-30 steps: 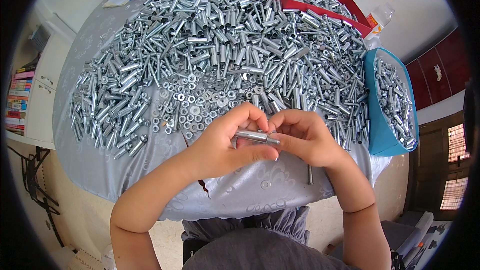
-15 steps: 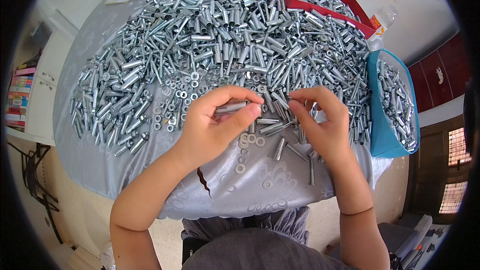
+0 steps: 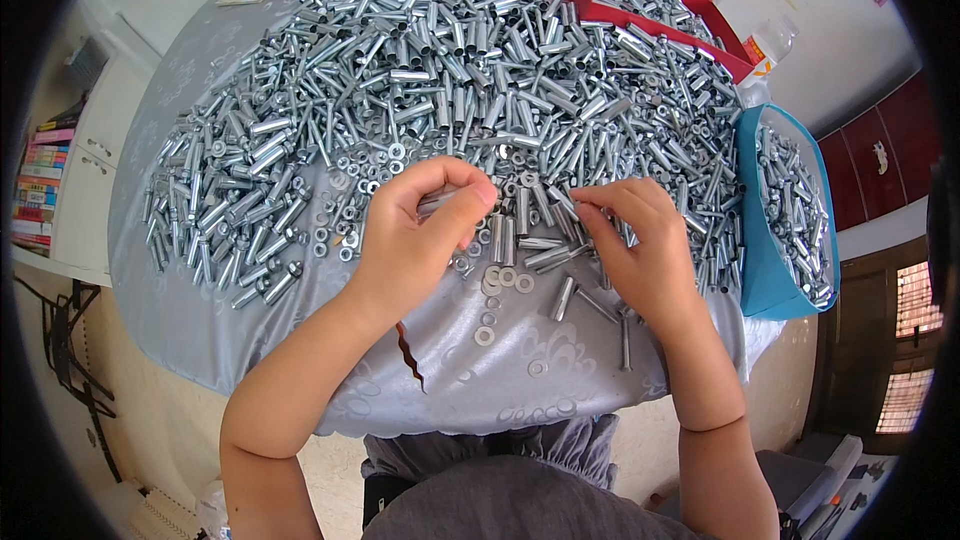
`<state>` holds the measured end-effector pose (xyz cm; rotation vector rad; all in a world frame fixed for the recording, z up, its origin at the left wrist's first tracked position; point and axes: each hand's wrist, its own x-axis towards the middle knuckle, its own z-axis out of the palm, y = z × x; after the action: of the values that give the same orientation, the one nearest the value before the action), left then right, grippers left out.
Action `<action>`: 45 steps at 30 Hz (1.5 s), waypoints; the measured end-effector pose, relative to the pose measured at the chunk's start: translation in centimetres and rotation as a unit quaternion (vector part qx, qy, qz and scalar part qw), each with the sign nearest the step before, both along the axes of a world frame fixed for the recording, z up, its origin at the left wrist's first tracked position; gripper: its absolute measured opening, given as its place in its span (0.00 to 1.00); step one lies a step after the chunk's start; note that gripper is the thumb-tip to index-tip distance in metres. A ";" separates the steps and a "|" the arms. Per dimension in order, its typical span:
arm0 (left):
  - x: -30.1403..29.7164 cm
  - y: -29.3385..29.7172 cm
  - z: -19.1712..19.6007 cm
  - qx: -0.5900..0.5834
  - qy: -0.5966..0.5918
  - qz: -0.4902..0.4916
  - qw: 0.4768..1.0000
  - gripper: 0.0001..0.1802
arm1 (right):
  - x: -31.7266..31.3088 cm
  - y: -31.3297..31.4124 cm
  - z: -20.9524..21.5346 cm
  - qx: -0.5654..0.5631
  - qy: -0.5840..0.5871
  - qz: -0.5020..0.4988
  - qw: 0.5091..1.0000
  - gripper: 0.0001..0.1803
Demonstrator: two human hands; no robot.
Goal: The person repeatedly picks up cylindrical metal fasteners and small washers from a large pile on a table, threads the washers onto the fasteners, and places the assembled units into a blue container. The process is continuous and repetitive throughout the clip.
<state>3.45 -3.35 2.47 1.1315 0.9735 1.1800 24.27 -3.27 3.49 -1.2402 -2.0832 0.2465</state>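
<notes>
Hands parted: one second ago both pinched same metal sleeve together at centre, just above worktop edge; now well apart. Left hand [image 3: 415,245] moved up and away from body, keeps sleeve [image 3: 437,203] alone between thumb and curled fingers. Right hand [image 3: 640,255] let go of sleeve, shifted right and forward to near edge of pile of sleeves [image 3: 470,70], fingers [image 3: 590,202] now down on loose pieces there. Washers [image 3: 505,280], earlier hidden under hands, now exposed between them.
</notes>
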 end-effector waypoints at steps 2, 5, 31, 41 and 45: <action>0.0 0.1 0.0 -0.009 -0.025 0.008 1.000 0.08 | 0.2 0.1 -0.2 0.010 -0.009 0.004 1.000 0.06; -0.5 0.2 0.0 -0.017 -0.064 0.002 0.998 0.08 | 0.2 0.1 -0.2 0.013 -0.020 0.002 1.000 0.06; -0.6 0.2 -0.9 0.021 0.016 -0.018 0.999 0.08 | -2.7 -2.3 -0.7 -0.083 -0.039 0.322 0.942 0.08; -0.1 -0.6 0.2 0.026 0.095 -0.164 0.982 0.08 | -1.3 -2.4 0.0 -0.312 0.330 0.154 0.878 0.07; -0.1 -0.7 -0.1 0.045 0.068 -0.167 0.983 0.08 | -1.3 -2.2 -0.2 -0.359 0.356 0.182 0.843 0.08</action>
<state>3.35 -4.08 2.37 1.4017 0.7980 0.8920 23.02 -5.44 3.31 -0.8826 -1.5430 1.5287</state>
